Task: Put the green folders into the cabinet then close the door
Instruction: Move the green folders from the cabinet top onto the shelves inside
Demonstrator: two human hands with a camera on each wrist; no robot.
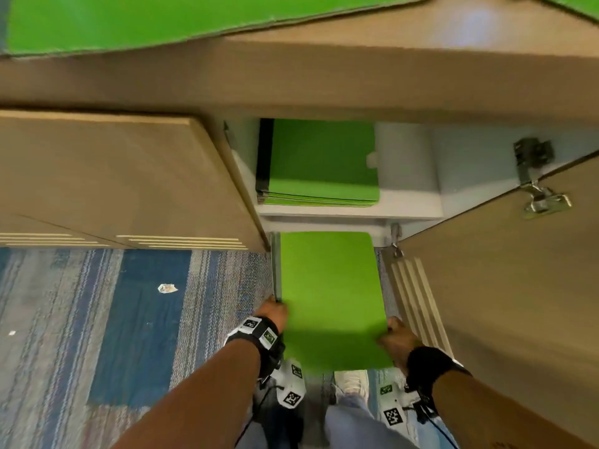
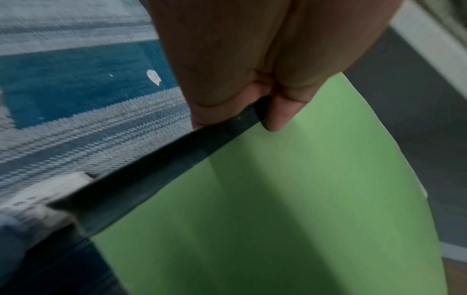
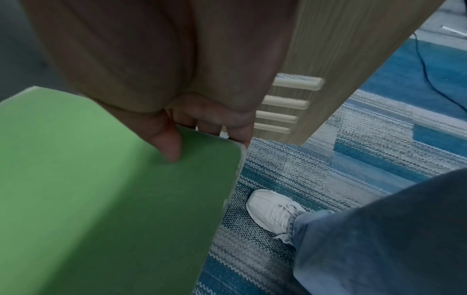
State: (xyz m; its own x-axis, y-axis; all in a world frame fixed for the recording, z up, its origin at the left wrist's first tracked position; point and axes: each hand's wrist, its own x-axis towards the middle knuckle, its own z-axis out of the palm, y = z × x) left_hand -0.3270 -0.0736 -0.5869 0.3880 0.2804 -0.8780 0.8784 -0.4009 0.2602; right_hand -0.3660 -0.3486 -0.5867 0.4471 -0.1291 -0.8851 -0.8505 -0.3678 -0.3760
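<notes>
In front of the open cabinet [image 1: 408,176], below the countertop: cabinet door [image 1: 505,260] standing swung wide at right; stack of green folders [image 1: 321,163] already lying on the upper shelf; one green folder [image 1: 330,296] being held level, far end pointing at the lower opening, apparently not yet inside. Risk, as a judgement: the folder is bowing between its grips and could be catching on the shelf edge or the neighbouring panel if fed in skewed. Left hand [image 1: 274,311] is pinching the dark spine, thumb on top; right hand [image 1: 393,338] is pinching the opposite edge, fingers curled beneath.
</notes>
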